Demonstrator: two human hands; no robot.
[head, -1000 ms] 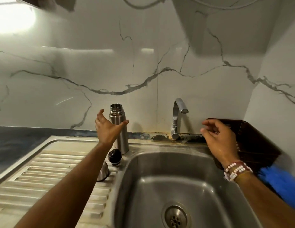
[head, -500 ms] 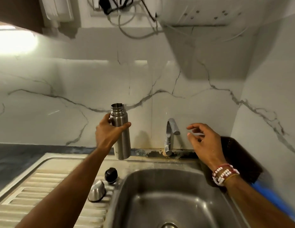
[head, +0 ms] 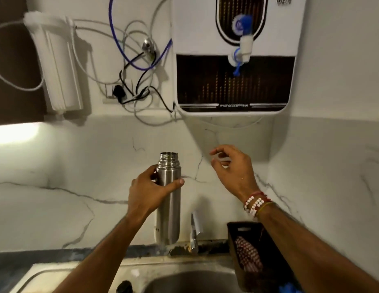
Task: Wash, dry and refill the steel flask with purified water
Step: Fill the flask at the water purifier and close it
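One steel flask (head: pixel 168 197) is held upright in the centre of the frame, clasped by the left hand (head: pixel 147 192); the right hand (head: pixel 233 168) is open and empty. Water could be spilled if the narrow mouth is not placed under the purifier tap (head: pixel 240 52) at upper right. Its brushed body is seen uncapped and undented.
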